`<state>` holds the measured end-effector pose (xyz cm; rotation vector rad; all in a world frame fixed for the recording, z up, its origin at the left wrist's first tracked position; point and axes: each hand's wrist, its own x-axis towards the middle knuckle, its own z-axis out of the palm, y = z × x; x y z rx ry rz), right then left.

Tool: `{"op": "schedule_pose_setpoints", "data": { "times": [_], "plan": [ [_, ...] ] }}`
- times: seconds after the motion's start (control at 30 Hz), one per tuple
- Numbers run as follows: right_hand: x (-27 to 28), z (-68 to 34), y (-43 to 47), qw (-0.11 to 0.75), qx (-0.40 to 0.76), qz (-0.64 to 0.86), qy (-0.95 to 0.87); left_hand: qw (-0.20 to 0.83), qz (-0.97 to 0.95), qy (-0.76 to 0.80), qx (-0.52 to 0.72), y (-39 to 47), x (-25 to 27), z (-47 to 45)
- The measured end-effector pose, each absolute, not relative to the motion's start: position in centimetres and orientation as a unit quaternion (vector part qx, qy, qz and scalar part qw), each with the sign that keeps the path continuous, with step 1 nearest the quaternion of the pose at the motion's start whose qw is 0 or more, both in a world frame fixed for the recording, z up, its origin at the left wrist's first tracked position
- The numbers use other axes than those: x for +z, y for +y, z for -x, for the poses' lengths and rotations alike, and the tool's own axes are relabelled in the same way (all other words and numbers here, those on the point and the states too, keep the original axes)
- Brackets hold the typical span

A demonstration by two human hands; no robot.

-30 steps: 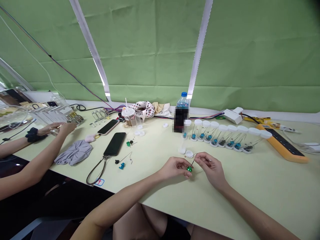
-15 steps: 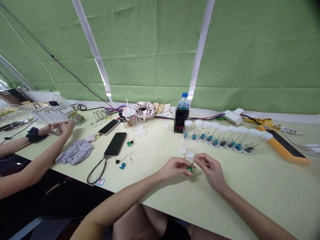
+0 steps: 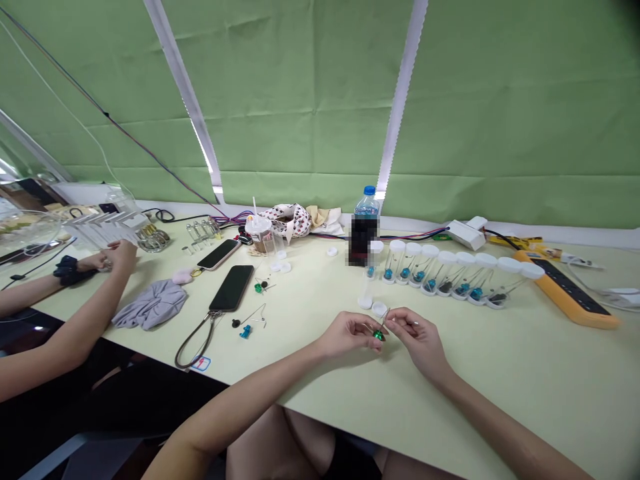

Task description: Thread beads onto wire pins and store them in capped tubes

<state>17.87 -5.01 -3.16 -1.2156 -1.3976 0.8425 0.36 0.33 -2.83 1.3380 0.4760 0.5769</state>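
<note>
Between the fingertips of my left hand [image 3: 350,335] is a small shiny green metal piece [image 3: 379,335], held just above the table. My right hand [image 3: 415,333] pinches a thin metal rod [image 3: 385,319] that rises from the green piece. How the two join is hidden by the fingers. Just behind my hands lies a round white cap [image 3: 379,309]. Left of them on the table are a blue figure-like piece [image 3: 245,331], a black round piece [image 3: 236,323] with a bent wire, and a small green piece [image 3: 258,288] near another wire.
Several clear tubes with white caps [image 3: 465,258] stand in a row behind my right hand, holding blue and dark pieces. An orange power strip [image 3: 570,293] lies right. Phones [image 3: 232,288], a grey scrunchie [image 3: 150,305] and a co-worker's hands [image 3: 117,257] are left. A bottle [image 3: 367,220] stands behind.
My hands have shifted very slightly, with the green piece and rod still between them. At the left, the co-worker's hands have moved a little left and away.
</note>
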Motion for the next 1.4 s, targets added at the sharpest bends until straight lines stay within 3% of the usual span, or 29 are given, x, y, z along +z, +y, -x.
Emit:
{"op": "schedule_pose_setpoints", "data": {
  "times": [0.37,0.73,1.2,1.4],
  "plan": [
    [-2.9,-17.1,-4.8,0.482,0.364,0.506,-0.616,0.674,-0.585,0.249,0.376,1.5,-1.8,0.3],
    [-2.6,-17.1,-5.2,0.451,0.36,0.506,-0.641,0.647,-0.597,0.284,0.38,1.3,-1.9,0.1],
    [-2.1,-17.2,-5.1,0.434,0.184,0.535,-0.701,0.642,-0.61,0.281,0.368,1.2,-2.3,0.0],
    [-2.3,-17.3,-5.2,0.429,0.161,0.533,-0.711,0.633,-0.611,0.298,0.371,1.3,-2.5,0.0]
  ]
}}
